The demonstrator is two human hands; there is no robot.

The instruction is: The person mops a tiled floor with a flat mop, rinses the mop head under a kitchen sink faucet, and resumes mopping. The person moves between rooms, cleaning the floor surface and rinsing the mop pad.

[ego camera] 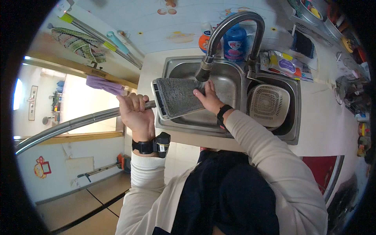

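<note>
A flat mop with a grey fabric pad (179,95) on a white-edged head is tilted over the left basin of a stainless steel sink (199,129). My left hand (133,113) is closed around its metal pole (97,116), close to the head. Water runs from the faucet's spray head (203,72) onto the pad's right end. At that end, my right hand (210,97) touches the pad, thumb and fingers apart. The underside of the mop head is hidden.
In the right basin sits a pale plastic strainer basket (269,105). Behind the sink stand a blue detergent bottle (235,42) and an orange bottle (204,42). Plastic packets (286,65) lie at the back right. A purple cloth (105,84) hangs at the doorway on the left.
</note>
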